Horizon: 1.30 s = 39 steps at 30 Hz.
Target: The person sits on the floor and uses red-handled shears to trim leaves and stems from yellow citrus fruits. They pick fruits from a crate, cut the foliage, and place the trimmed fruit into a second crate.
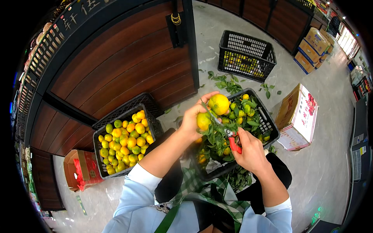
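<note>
My left hand (192, 119) is closed around yellow-green citrus fruits (218, 104) with leafy stems. In my right hand (251, 150) are pruning shears with red handles (235, 145); their metal blades lie among the leaves beside the held fruit. Whether the blades touch a stem cannot be told. Below both hands stands a black plastic crate (274, 132) of leafy citrus. To the left, another black crate (97, 151) is heaped with orange and green citrus without leaves.
A black crate (247, 43) with some fruit stands ahead, near loose leaves (228, 84) on the floor. A white carton (300, 119) is at right, stacked cartons (313, 51) farther back. An open red carton (83, 171) stands at left, beside a wood-panelled display stand (125, 67).
</note>
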Each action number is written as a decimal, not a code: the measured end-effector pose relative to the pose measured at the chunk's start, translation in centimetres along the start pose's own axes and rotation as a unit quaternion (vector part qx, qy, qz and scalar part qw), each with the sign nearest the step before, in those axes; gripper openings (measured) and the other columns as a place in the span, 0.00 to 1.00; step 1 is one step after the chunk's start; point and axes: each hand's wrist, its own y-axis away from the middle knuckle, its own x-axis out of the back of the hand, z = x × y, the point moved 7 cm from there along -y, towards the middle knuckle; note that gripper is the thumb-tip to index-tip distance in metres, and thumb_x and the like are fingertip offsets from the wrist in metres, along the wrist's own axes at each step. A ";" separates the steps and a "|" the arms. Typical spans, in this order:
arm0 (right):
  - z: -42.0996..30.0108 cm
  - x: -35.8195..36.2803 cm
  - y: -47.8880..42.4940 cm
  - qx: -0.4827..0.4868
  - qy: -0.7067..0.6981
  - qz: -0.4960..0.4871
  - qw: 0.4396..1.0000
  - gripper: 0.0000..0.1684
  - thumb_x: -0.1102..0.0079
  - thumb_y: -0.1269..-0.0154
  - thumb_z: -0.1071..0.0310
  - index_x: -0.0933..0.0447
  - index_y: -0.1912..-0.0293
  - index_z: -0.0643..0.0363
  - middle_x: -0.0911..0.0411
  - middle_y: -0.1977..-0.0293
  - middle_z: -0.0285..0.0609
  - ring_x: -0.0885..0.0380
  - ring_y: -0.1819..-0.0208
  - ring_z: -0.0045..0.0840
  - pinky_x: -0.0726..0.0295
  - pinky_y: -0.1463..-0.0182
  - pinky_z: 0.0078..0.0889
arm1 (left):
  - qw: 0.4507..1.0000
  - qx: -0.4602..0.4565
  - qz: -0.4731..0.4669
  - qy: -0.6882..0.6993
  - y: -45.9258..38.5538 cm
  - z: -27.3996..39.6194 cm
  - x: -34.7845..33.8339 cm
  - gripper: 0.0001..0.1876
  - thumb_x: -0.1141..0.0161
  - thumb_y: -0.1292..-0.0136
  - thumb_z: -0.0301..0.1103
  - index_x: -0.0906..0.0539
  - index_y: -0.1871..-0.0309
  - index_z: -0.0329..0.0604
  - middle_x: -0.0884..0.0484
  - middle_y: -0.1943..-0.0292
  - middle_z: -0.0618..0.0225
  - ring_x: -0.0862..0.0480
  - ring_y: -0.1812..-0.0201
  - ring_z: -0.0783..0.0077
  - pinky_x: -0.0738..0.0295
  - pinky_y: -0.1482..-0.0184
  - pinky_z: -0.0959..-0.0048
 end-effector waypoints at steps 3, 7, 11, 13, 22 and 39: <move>0.3 -0.9 -0.5 -0.027 -0.024 -0.013 0.999 0.30 0.41 0.57 0.75 0.36 0.50 0.70 0.26 0.69 0.56 0.25 0.70 0.47 0.25 0.67 0.40 | 0.998 -0.019 0.033 0.055 -0.4 -0.1 1.1 0.31 0.57 0.54 0.35 0.37 0.40 0.44 0.29 0.50 0.52 0.27 0.49 0.51 0.31 0.47 0.62; 0.6 -2.4 -2.4 -0.052 -0.028 -0.063 0.996 0.28 0.43 0.54 0.75 0.36 0.50 0.70 0.26 0.69 0.60 0.25 0.68 0.50 0.25 0.65 0.42 | 0.983 -0.052 0.132 0.115 -0.7 0.7 3.0 0.27 0.56 0.52 0.32 0.34 0.44 0.41 0.28 0.52 0.54 0.26 0.53 0.53 0.31 0.48 0.61; 0.3 -3.8 -4.5 -0.052 -0.053 -0.040 0.996 0.25 0.44 0.55 0.76 0.33 0.53 0.71 0.26 0.76 0.58 0.25 0.71 0.50 0.25 0.68 0.43 | 0.966 -0.111 0.194 0.131 -0.8 2.1 6.0 0.22 0.53 0.52 0.30 0.33 0.49 0.41 0.26 0.56 0.57 0.24 0.58 0.56 0.28 0.55 0.62; 0.4 -4.6 -4.9 -0.028 -0.060 -0.004 0.998 0.24 0.44 0.56 0.76 0.32 0.54 0.70 0.26 0.78 0.57 0.24 0.74 0.49 0.25 0.69 0.42 | 0.958 -0.129 0.212 0.141 -0.2 2.9 6.8 0.21 0.52 0.53 0.31 0.31 0.52 0.41 0.26 0.56 0.57 0.25 0.56 0.55 0.30 0.49 0.60; 5.2 -5.6 -3.4 -0.197 -0.222 -0.018 0.955 0.27 0.44 0.51 0.69 0.34 0.50 0.72 0.27 0.79 0.42 0.27 0.76 0.23 0.28 0.70 0.22 | 0.852 -0.259 0.327 0.315 2.7 7.4 14.1 0.16 0.51 0.50 0.36 0.31 0.58 0.40 0.25 0.62 0.57 0.25 0.63 0.54 0.27 0.61 0.61; 8.5 2.5 0.0 -0.307 -0.475 0.131 0.814 0.20 0.44 0.47 0.67 0.32 0.56 0.68 0.26 0.69 0.41 0.26 0.69 0.22 0.27 0.62 0.23 | 0.808 -0.316 0.479 0.134 14.2 12.9 22.4 0.20 0.60 0.37 0.36 0.35 0.43 0.39 0.37 0.41 0.55 0.31 0.45 0.60 0.32 0.47 0.61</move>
